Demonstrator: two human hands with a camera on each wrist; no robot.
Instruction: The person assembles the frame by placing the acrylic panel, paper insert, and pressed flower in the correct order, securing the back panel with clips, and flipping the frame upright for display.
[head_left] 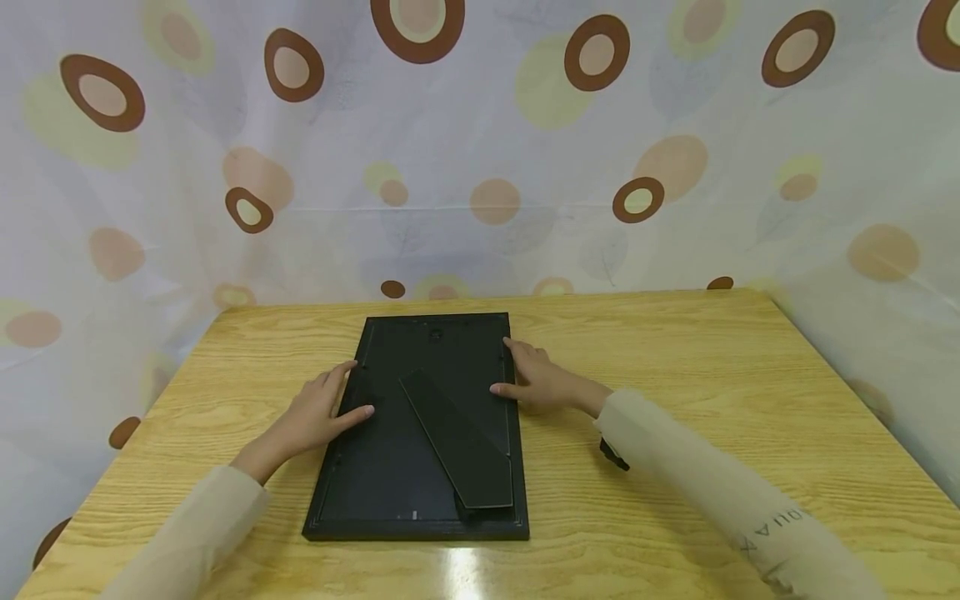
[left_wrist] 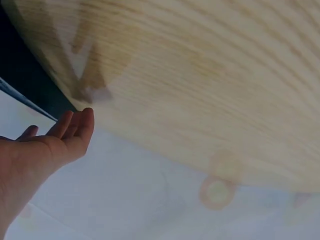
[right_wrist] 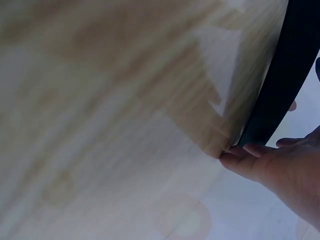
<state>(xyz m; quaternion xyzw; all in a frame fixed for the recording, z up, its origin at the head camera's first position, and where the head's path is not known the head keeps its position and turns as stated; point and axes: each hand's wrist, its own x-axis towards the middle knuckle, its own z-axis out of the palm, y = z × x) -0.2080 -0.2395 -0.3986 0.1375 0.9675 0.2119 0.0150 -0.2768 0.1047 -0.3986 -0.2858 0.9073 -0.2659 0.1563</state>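
Observation:
A black picture frame (head_left: 382,475) lies on the table with its back up and its hanger at the far end. Its stand leg (head_left: 461,442) slants across the back panel toward the near right corner. My left hand (head_left: 311,417) grips the left side, thumb over the back and fingers along the outer edge. On the opposite side my right hand (head_left: 543,379) holds the frame the same way, a little farther from me. The left wrist view has the left fingertips (left_wrist: 86,114) right at the frame's edge, low by the wood; the right wrist view is similar.
The wood-grain table (head_left: 675,358) runs out to both sides of the frame. Behind it and at the sides hangs a pale curtain (head_left: 450,250) with brown and yellow circles. Beige sleeves (head_left: 697,475) cover both forearms, and a dark band shows under the right cuff.

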